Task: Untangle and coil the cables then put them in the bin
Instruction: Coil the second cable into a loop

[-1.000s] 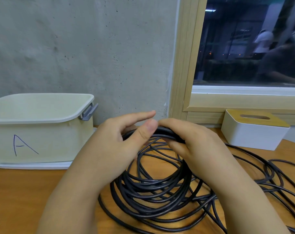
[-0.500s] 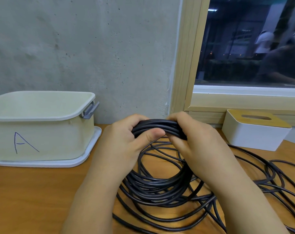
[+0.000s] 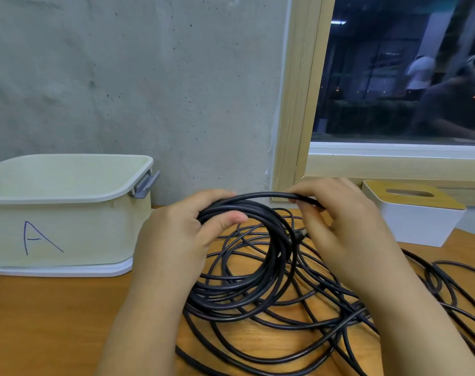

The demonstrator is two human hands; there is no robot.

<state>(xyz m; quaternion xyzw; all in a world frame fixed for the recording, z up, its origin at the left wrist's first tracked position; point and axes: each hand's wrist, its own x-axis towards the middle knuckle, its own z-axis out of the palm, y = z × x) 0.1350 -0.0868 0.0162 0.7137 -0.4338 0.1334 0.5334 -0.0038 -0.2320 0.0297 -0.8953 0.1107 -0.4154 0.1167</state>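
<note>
While much of the long black rubber-sheathed cable (image 3: pixel 326 318) lies loose across the brown wooden tabletop (image 3: pixel 41 321), the task is judged to be only partly done. Part of that cable has been gathered into a round coil of stacked loops (image 3: pixel 247 283), which is held up near the middle of the table, its lower arc resting among the slack strands. To the right, several wide stray loops are spread toward the table's edge, and these are judged to be what remains to be wound on. Nothing can be seen inside the pale cream rectangular plastic bin (image 3: pixel 68 226) with the grey side latch, which stands on a white base at the left, near the coil but apart from it; its floor is hidden by the near wall, so the placing step is taken as not yet done. One blue handwritten letter, "A", can be read on the bin's front wall. No other writing or brand can be made out, not on the white tissue box with the wooden lid (image 3: pixel 415 221) at the right either.

The top of the coil is gripped by the left hand (image 3: pixel 182 240), the fingers curled over the bundle and the thumb pressed beneath it. A single strand arching off the coil's top is pinched by the right hand (image 3: pixel 336 226) between thumb and fingertips. A small dark plug end (image 3: pixel 299 234) is seen just beside the right thumb.
</note>
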